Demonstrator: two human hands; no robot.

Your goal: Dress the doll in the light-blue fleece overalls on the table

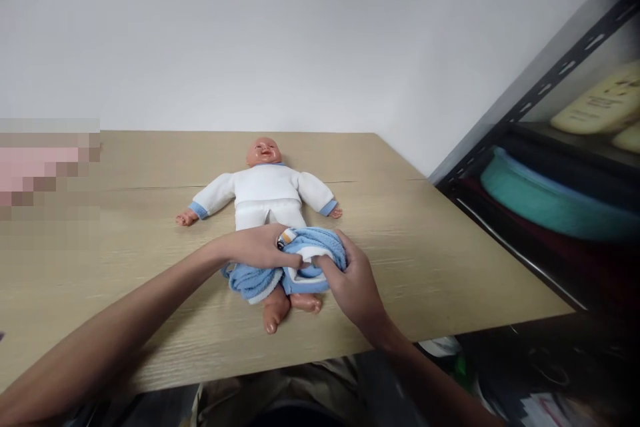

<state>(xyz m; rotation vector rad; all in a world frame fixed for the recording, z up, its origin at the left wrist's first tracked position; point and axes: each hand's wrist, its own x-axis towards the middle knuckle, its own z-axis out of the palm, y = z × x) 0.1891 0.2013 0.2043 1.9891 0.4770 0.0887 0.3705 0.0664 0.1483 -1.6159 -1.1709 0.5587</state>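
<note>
A baby doll [268, 180] lies on its back on the wooden table, its head away from me and its feet towards me. It wears a white top with blue cuffs and white bottoms. Blue terry baby pants [255, 280] with white trim are bunched around its lower legs, and its bare feet stick out below. My left hand [263, 247] pinches the upper edge of the bunched cloth, near a small coloured patch. On the other side, my right hand [353, 280] is closed on the same pants, thumb tucked inside the white-edged opening. The folds hide part of the doll's legs.
The wooden table [425, 267] meets a white wall [225, 53] at the back. On the right, a dark metal shelf [530, 100] holds a teal basin [545, 203] and yellow bottles [600, 100]. A pixelated pink area covers the left edge.
</note>
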